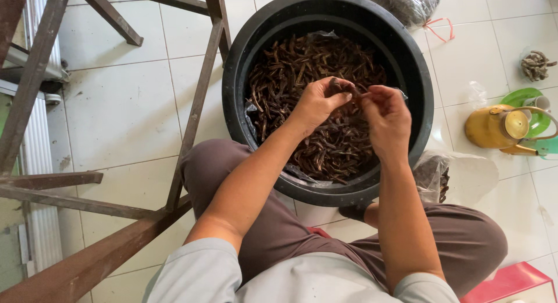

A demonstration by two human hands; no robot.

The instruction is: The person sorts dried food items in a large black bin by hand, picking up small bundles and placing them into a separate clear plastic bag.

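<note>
A large black tub [235, 76] stands on the tiled floor between my knees, filled with several dark brown dried pods [290, 65]. Over the tub my left hand [317, 102] and my right hand [386, 117] meet, both pinching the same dark pod [344, 87] between fingers and thumbs. The part of the pod inside my fingers is hidden.
A brown metal frame [195, 111] with slanted bars stands at left. At right a yellow kettle [503, 127] sits by a green plate [523, 98] with a cup. A clear plastic bag [442, 175] holding pods lies by my right knee, another bag [407, 4] behind the tub, a red box [511, 282] at lower right.
</note>
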